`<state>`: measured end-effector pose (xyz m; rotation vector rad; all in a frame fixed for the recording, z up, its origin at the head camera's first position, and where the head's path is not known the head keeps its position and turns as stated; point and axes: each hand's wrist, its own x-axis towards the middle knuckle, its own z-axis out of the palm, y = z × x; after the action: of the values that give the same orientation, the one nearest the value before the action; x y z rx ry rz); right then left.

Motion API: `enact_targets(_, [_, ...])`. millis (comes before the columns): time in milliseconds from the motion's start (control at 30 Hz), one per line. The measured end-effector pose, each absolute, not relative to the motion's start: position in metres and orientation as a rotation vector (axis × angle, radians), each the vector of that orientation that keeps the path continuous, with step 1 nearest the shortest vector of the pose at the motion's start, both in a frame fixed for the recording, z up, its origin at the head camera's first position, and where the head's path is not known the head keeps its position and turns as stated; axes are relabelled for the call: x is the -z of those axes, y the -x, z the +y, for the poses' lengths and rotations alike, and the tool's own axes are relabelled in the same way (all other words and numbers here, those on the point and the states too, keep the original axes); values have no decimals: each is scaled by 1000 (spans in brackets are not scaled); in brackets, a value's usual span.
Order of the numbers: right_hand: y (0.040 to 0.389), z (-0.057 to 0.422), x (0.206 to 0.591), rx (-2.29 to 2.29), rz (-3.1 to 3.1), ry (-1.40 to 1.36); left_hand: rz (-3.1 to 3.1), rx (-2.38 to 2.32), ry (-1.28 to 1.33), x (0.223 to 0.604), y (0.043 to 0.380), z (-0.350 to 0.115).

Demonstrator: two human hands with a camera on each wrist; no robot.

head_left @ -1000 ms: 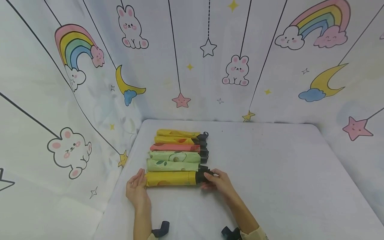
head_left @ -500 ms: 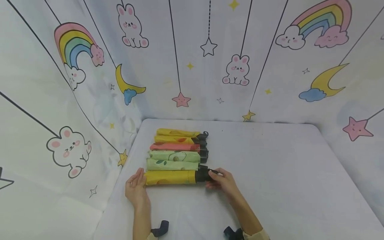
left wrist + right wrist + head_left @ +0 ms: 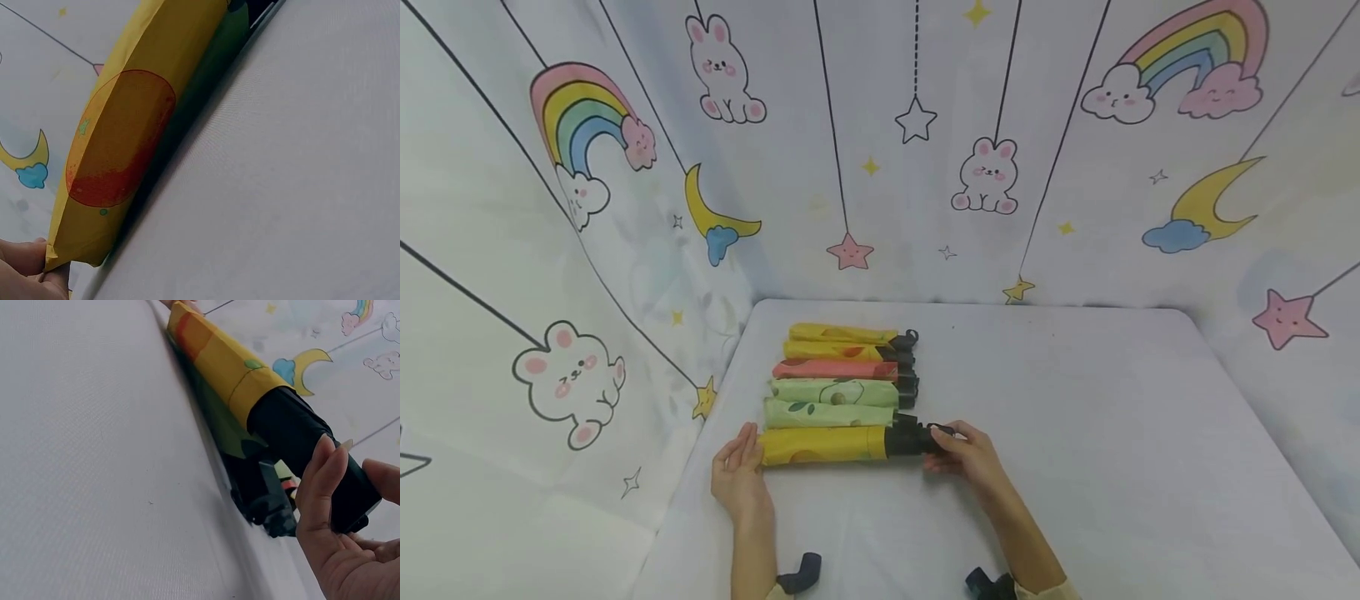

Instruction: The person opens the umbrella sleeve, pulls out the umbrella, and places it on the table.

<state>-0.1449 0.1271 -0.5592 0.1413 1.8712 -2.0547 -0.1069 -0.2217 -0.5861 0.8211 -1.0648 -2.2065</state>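
A folded umbrella (image 3: 910, 440) lies nearest the person, its black end projecting from a yellow sleeve (image 3: 823, 446) with an orange fruit print. With its fingertips, the left hand (image 3: 741, 479) pinches the sleeve's left corner, as the left wrist view shows up close. The right hand (image 3: 973, 467) grips the black handle end (image 3: 294, 428) between thumb and fingers, near the strap. In both wrist views the sleeve looks raised at a slant above the table. Most of the umbrella's body is hidden inside it.
Behind it several more sleeved umbrellas lie side by side: two green, with the nearer green umbrella (image 3: 827, 414) closest, a red umbrella (image 3: 835, 369) and two yellow, the farthest yellow umbrella (image 3: 842, 333) at the back. A white table (image 3: 1090, 433) meets a printed curtain (image 3: 895, 192).
The right hand has moved to the right with the handle, and a longer stretch of black shows outside the yellow sleeve. The left hand has stayed at the sleeve's left end.
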Motion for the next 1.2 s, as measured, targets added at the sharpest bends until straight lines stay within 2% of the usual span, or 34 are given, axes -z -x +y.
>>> enact_targets(1200, [134,148,553,2073,1886,-155,-1089,2261,-800,585,104,-223])
